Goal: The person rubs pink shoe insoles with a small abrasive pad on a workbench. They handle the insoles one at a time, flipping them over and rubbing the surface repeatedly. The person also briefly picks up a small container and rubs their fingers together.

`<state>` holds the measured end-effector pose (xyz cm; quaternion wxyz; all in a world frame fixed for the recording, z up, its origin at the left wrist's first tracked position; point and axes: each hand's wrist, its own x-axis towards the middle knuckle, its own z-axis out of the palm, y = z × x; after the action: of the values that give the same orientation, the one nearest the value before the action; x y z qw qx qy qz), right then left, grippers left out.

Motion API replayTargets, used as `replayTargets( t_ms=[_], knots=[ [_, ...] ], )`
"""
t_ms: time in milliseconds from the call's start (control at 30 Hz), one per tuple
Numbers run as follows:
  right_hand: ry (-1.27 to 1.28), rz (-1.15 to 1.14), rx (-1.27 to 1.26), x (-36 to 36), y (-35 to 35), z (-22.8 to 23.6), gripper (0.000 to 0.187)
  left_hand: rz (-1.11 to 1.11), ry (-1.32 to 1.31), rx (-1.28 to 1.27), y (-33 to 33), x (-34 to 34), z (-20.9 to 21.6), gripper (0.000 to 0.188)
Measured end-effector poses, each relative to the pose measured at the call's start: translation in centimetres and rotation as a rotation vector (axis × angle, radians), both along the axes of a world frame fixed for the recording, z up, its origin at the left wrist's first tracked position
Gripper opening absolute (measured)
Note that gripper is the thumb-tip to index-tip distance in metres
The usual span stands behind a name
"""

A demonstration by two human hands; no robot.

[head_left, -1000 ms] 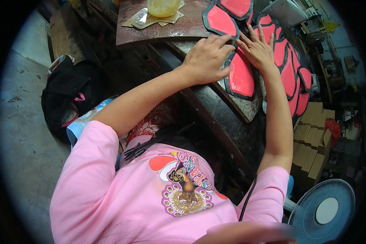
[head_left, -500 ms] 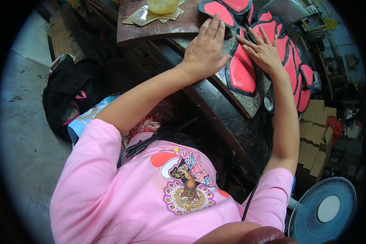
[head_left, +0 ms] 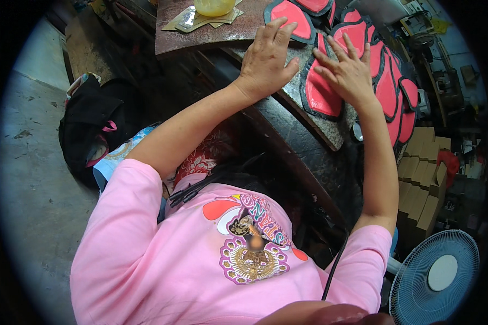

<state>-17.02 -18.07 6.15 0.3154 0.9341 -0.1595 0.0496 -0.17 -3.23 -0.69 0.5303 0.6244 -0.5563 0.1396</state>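
Observation:
A pink, black-edged curved piece [head_left: 321,95], like a shoe-upper part, lies on a speckled stone slab [head_left: 327,133]. My right hand [head_left: 350,76] is over its right side, fingers spread, gripping nothing. Whether its fingertips touch the piece is hard to tell. My left hand [head_left: 267,64] is to the left, near the slab's edge, its fingers slightly bent and apart with nothing held. Beyond its fingertips lies another pink, black-edged piece [head_left: 290,17]. Several more overlapping pink pieces [head_left: 386,89] spread out to the right of my right hand.
On the brown board [head_left: 173,47] at the back stands a tub of yellowish stuff [head_left: 214,6] on flat pattern pieces [head_left: 192,23]. A small round tin [head_left: 358,131] sits by the slab. Cardboard boxes [head_left: 420,179] and a fan [head_left: 436,276] are at right, a black bag [head_left: 87,122] at left.
My left hand has drawn slightly left, its fingers loosening and spreading. My right hand has shifted a little left, still spread. The slab and its pink piece appear slightly shifted in the view.

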Motion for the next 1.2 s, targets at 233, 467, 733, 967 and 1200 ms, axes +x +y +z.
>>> replayTargets(
  t_ms=[233,467,733,967,1200],
  knots=[
    [-0.024,0.121,0.545,-4.0,4.8,0.0,0.047,-0.004,-0.025,-0.025,0.0,-0.2,0.0,0.060],
    [-0.194,-0.056,0.379,-2.2,0.1,-0.4,0.051,-0.012,-0.078,-0.070,0.0,0.0,0.3,0.052],
    [-0.091,-0.023,0.351,0.1,0.0,-3.8,0.051,0.000,-0.096,-0.133,-0.2,0.3,0.2,0.047],
    [-0.307,-0.107,0.700,-1.5,-6.9,0.1,0.047,-0.102,-0.231,-0.116,0.2,-0.4,0.9,0.032],
    [0.042,-0.158,-0.032,0.8,-5.5,-2.5,0.046,-0.384,-0.416,0.040,0.6,-0.8,1.3,0.021]
  ],
)
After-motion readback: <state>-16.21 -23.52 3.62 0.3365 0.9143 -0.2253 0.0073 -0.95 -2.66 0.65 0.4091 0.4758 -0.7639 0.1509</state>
